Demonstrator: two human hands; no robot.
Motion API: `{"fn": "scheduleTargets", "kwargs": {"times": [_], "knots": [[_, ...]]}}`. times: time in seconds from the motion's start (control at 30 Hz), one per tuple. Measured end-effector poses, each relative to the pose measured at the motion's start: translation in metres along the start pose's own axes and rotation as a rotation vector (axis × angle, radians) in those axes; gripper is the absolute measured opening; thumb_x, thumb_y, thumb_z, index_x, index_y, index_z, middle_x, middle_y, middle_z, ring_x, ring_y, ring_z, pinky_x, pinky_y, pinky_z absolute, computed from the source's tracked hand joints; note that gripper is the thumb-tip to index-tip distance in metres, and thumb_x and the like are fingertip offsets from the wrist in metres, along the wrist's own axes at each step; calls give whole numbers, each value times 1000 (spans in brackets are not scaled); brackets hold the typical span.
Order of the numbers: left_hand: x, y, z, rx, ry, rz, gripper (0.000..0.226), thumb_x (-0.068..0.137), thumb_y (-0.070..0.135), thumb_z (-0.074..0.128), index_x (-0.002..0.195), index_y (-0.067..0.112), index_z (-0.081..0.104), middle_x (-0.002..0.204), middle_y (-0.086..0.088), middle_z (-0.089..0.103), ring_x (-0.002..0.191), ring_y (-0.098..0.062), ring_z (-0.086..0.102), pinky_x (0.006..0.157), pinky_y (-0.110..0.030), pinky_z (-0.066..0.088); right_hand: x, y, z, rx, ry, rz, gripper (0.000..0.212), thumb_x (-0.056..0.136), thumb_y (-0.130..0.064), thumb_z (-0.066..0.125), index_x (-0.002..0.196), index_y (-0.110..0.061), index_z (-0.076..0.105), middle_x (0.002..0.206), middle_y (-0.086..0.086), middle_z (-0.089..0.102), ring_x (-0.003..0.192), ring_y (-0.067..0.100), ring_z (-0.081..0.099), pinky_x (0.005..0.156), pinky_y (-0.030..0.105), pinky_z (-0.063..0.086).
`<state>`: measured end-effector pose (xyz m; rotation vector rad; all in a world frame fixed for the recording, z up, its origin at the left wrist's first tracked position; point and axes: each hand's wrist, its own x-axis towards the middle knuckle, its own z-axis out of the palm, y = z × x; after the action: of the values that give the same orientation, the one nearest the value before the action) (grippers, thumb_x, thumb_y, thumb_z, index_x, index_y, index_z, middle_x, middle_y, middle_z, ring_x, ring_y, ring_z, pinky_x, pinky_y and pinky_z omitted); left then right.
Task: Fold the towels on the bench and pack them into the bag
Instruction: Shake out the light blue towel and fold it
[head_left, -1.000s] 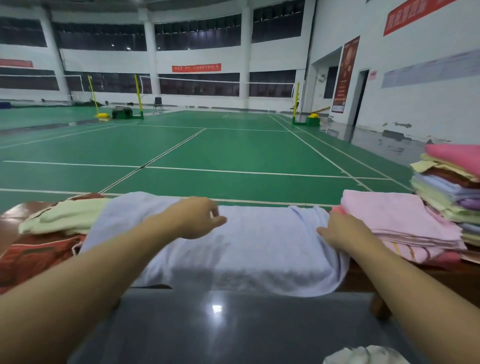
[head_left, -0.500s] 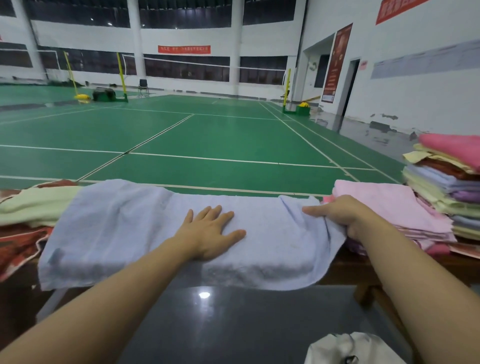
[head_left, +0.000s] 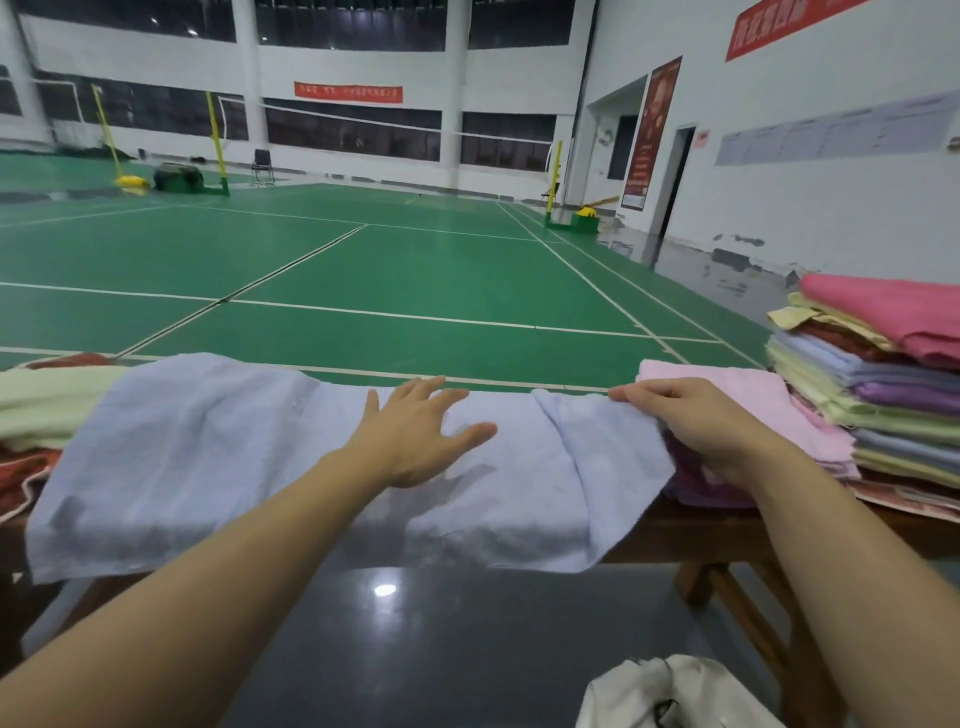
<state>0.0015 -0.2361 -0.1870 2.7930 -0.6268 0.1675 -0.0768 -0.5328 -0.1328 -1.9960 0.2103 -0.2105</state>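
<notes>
My left hand (head_left: 415, 431) lies flat on the middle of the pale blue towel (head_left: 208, 457), fingers (head_left: 441, 402) straight and spread, pinning it to the surface (head_left: 727, 535). My right hand (head_left: 696, 421) has its fingers curled over the towel's right end, bunching the cloth just where it meets the folded pink towel (head_left: 737, 389). The blue towel runs along most of the surface, and its near edge hangs over the front edge toward me. The white bag (head_left: 670, 693) sits low by my right side, off the surface, with only its top showing.

My guess is that I am about to bring the right end across to the left for a fold. The overhang is the main worry: with so much cloth past the front edge, easing off my left palm could let the whole towel slide to the floor. My right fingers sit so close to the pink towel that I could catch its edge too and drag it out of shape. Beyond it, at the right end of the surface, the tall stack of towels (head_left: 883, 384) looks uneven, and a careless sweep of my forearm might tip it. At the left end, the pale green towel (head_left: 47, 405) touches the blue one, so a hard tug could pull it askew.
</notes>
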Motion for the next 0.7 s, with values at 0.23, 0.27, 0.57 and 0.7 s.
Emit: {"fn": "scheduleTargets", "kwargs": {"times": [0.23, 0.27, 0.57, 0.7], "knots": [[4, 14, 31, 62, -190, 40, 91, 82, 91, 17, 159, 42, 12, 169, 6, -1, 156, -20, -3, 119, -65, -6, -8, -1, -9, -92, -56, -173, 20, 94, -11, 70, 109, -22, 79, 102, -7, 77, 89, -3, 68, 79, 14, 55], [5, 17, 33, 70, -207, 39, 91, 82, 91, 16, 159, 43, 10, 169, 7, -1, 156, -20, -2, 119, -65, -6, -7, 0, -11, -73, -28, -185, 21, 93, -10, 71, 108, -22, 79, 102, -4, 77, 92, 3, 69, 86, 21, 56], [33, 68, 54, 59, -248, 83, 91, 80, 92, 14, 158, 45, 6, 169, 7, -5, 156, -23, -5, 115, -70, -10, 6, -9, -50, 609, 96, -12, 42, 87, 2, 66, 127, -8, 67, 108, 13, 75, 75, 16, 69, 63, 20, 57], [55, 114, 71, 37, -267, 137, 92, 81, 91, 14, 159, 43, 7, 169, 5, -5, 155, -26, -6, 113, -71, -11, -2, -23, -55, 680, 118, -57, 39, 92, 2, 62, 129, -7, 64, 87, 5, 75, 59, 8, 66, 47, 14, 51]]}}
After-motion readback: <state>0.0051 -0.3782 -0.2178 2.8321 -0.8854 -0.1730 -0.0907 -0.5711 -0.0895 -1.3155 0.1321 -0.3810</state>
